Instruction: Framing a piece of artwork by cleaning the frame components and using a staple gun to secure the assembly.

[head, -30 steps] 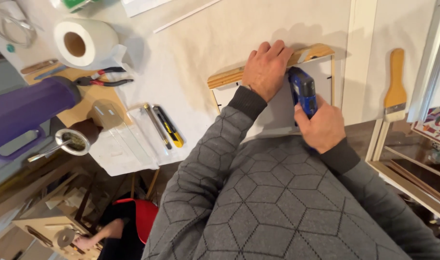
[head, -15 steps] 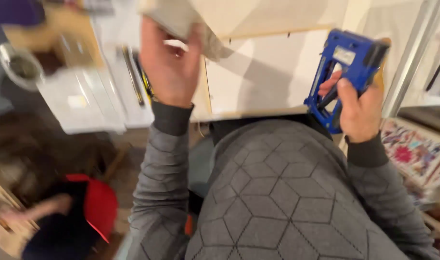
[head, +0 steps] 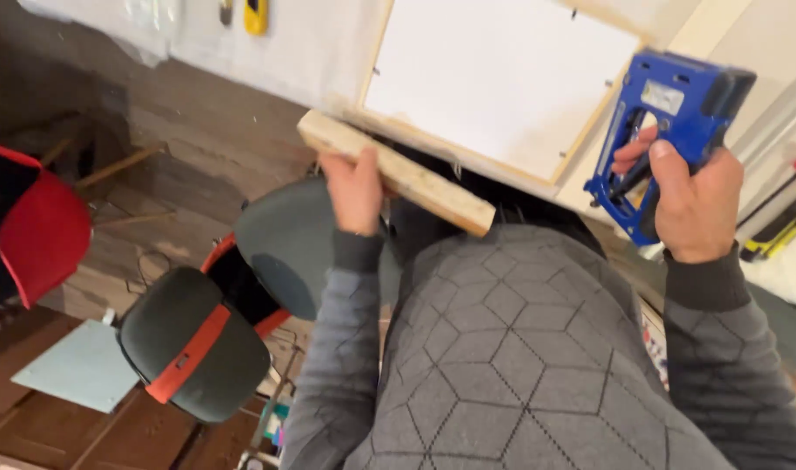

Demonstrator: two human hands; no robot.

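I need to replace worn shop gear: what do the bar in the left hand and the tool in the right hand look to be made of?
The bar in the left hand looks like bare, unfinished wood: pale, matte, squared edges, with a cut end face. The staple gun in the right hand has a glossy blue body, painted metal or hard plastic, I cannot tell which, with darker black parts.

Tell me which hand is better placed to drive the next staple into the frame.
Right, probably. The right hand grips the blue staple gun beside the wooden frame with white backing. The left hand is occupied gripping the pale wooden bar.
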